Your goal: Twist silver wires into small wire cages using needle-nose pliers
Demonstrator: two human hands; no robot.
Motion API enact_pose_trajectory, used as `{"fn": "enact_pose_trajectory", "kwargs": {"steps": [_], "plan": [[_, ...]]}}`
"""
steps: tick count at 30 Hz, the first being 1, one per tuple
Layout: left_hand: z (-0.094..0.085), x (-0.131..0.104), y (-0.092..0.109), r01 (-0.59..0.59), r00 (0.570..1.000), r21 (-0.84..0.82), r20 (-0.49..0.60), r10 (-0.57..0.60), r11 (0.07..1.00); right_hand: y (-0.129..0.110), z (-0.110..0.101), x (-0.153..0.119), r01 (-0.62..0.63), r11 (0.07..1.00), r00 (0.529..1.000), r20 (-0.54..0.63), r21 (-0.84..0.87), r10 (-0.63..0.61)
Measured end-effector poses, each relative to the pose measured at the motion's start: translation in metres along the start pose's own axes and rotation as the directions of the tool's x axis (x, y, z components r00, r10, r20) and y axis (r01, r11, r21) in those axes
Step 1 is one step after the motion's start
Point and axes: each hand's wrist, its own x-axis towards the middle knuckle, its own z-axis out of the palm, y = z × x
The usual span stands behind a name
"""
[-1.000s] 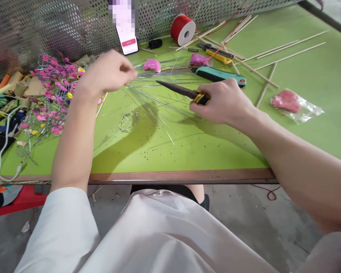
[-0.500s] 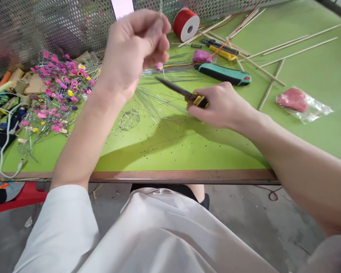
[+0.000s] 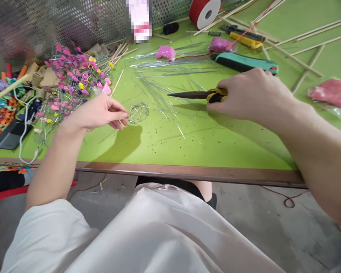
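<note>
My right hand (image 3: 250,98) is closed round the yellow and black handles of long-nosed pliers (image 3: 189,95), whose dark jaws point left above loose silvery wires (image 3: 156,93). Thumb and fingertips of my left hand (image 3: 98,113) are pressed together at the left edge of a small twisted wire ring (image 3: 139,112) on the green table. Whether those fingertips pinch the ring or something thin is too small to tell. Left of the ring lies a heap of wire stems with pink and yellow tips (image 3: 74,81).
Behind the wires are pink clay packets (image 3: 166,53), a green-handled tool (image 3: 244,63), a yellow cutter (image 3: 247,39) and a red spool (image 3: 204,13). Wooden sticks (image 3: 307,70) and a bagged pink lump (image 3: 331,93) lie right. A white cable (image 3: 23,142) lies left.
My left hand has come down from above the table to beside the wire ring. The pliers in my right hand now point more level. The camera view has shifted slightly.
</note>
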Motion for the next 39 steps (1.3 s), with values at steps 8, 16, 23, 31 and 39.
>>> {"fn": "enact_pose_trajectory", "kwargs": {"steps": [8,16,23,31,39], "plan": [[0.003,-0.023,-0.024,0.005,0.988,0.579,-0.131,0.087,0.816,0.005,0.004,0.003,-0.05,0.999,0.999,0.012,0.013,0.05],[0.008,-0.02,-0.032,0.088,0.98,0.508,-0.199,0.017,0.857,0.007,0.008,0.006,-0.051,0.999,0.998,0.024,0.016,0.05],[-0.006,-0.015,-0.037,0.096,0.984,0.46,-0.177,-0.015,0.883,0.008,0.008,0.005,-0.042,0.999,0.999,0.01,0.034,0.041],[0.014,-0.01,-0.038,0.032,0.984,0.574,-0.16,0.073,0.818,0.006,0.005,0.003,-0.036,0.998,0.999,0.022,0.043,0.035],[0.031,-0.015,-0.017,0.104,0.992,0.716,-0.129,-0.017,0.691,0.005,0.004,0.002,-0.037,0.998,0.999,0.027,0.056,0.035]]}}
